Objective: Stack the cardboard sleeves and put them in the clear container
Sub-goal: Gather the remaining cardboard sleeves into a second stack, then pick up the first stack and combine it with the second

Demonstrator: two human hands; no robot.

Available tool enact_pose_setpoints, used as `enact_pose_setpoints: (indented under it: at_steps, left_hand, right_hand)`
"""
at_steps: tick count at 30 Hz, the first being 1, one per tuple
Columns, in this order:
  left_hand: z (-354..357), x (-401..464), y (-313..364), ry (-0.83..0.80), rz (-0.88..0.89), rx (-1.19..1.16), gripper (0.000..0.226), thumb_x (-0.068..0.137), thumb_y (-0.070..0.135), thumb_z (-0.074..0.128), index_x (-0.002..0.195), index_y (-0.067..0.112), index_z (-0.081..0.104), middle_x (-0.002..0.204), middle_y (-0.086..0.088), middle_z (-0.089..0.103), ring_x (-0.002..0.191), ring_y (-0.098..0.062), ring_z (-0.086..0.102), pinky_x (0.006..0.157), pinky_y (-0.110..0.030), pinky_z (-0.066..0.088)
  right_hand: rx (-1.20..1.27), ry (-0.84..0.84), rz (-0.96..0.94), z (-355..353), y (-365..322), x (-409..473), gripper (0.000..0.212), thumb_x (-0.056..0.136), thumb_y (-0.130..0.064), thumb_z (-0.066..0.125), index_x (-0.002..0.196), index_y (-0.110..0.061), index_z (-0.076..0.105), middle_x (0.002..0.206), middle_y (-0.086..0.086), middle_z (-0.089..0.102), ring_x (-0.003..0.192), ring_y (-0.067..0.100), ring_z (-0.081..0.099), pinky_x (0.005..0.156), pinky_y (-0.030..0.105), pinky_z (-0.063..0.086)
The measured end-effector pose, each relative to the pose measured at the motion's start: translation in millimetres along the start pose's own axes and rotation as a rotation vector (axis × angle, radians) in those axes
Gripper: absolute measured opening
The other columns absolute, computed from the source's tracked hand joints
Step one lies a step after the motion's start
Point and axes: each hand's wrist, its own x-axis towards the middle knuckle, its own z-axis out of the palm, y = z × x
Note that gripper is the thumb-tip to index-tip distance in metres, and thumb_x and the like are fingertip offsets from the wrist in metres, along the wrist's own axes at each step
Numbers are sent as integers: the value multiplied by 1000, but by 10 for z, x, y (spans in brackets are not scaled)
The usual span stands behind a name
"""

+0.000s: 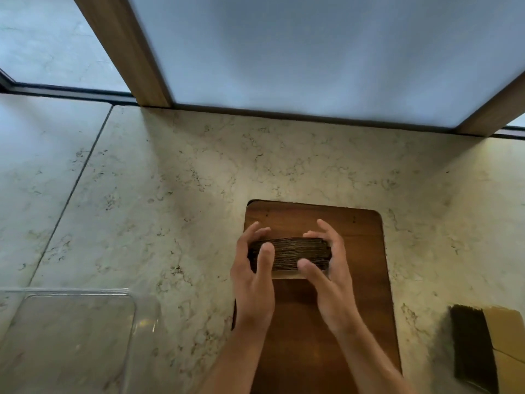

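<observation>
A thick stack of flattened brown cardboard sleeves (292, 251) stands on edge over a dark wooden board (360, 228) in the middle of the counter. My left hand (252, 277) presses its left end, thumb across the front. My right hand (329, 277) clamps the right end, fingers curled over the top. A second stack of cardboard sleeves (474, 348) lies at the lower right on the counter. The clear container (85, 331) sits at the lower left, apart from both hands, and looks to hold nothing.
The pale marble counter (176, 194) runs back to a frosted window panel (312, 52) with wooden frame posts (127, 46). A seam in the stone crosses the left side. Bare counter lies between the board and the container.
</observation>
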Motion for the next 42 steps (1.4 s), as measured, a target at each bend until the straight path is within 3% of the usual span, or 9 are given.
enact_pose_setpoints:
  at_steps: [4, 7, 9, 13, 17, 22, 28, 37, 42]
  left_hand:
    - [172, 21, -97, 204, 23, 106, 22, 104, 20, 57, 119, 23, 73, 106, 15, 76, 96, 3, 71, 65, -12, 56]
    - [138, 80, -142, 228, 112, 134, 29, 104, 13, 59, 132, 14, 68, 122, 11, 73, 115, 4, 67, 86, -12, 55]
    - [133, 84, -162, 227, 131, 99, 34, 105, 11, 58, 138, 11, 63, 129, 6, 73, 125, -3, 65, 98, -19, 54]
    - [168, 118, -177, 96, 139, 61, 33, 106, 13, 49, 129, 3, 69, 118, 11, 76, 109, -7, 71, 78, -22, 59]
    - [146, 147, -209, 36, 182, 178, 30, 106, 7, 48, 126, 8, 71, 99, 35, 71, 88, 10, 66, 65, -11, 53]
    - [161, 145, -239, 77, 150, 125, 28, 103, 13, 51, 115, 7, 76, 110, 14, 77, 106, -2, 71, 81, -14, 54]
    - [120, 154, -280, 22, 136, 123, 30, 102, 20, 52, 117, 10, 77, 115, 1, 78, 113, -13, 71, 94, -32, 58]
    - [112, 129, -141, -38, 40, 42, 40, 98, 31, 49, 132, 20, 68, 119, 4, 74, 109, -11, 70, 86, -27, 60]
    - [56, -149, 115, 12, 85, -7, 42, 113, 28, 35, 147, 11, 53, 133, 25, 66, 127, 4, 58, 108, -23, 48]
  right_hand:
    - [-36, 448, 46, 291, 20, 84, 22, 98, -37, 64, 119, -41, 59, 117, -13, 64, 104, 7, 68, 69, 25, 62]
    - [-139, 557, -23, 221, 41, 195, 22, 99, -27, 65, 112, -44, 61, 106, -20, 70, 102, 6, 69, 79, 26, 61]
    - [-115, 488, -51, 179, 67, 202, 23, 101, -20, 60, 120, -33, 63, 108, -12, 75, 106, 7, 70, 89, 27, 59]
    - [118, 316, -6, 157, 67, 197, 26, 104, -18, 46, 118, -22, 68, 110, 1, 75, 106, 18, 71, 82, 31, 62]
    - [-54, 321, -41, 83, 122, 191, 27, 104, -18, 45, 104, -29, 69, 101, -9, 73, 97, 14, 71, 73, 29, 61]
    - [-307, 354, -117, 89, 107, 214, 27, 102, -25, 44, 101, -23, 71, 98, -9, 70, 95, 14, 67, 78, 45, 61]
    - [-1142, -353, -324, -297, -429, 219, 62, 83, -50, 66, 137, -20, 58, 127, -6, 60, 124, 13, 50, 119, 36, 33]
    - [-1439, -591, -347, -59, -744, 478, 53, 80, -41, 80, 122, -17, 57, 103, -5, 59, 88, 10, 53, 81, 29, 55]
    - [-886, -266, -73, -630, -995, 101, 37, 80, -38, 81, 110, -29, 62, 96, -14, 65, 83, 7, 64, 69, 21, 54]
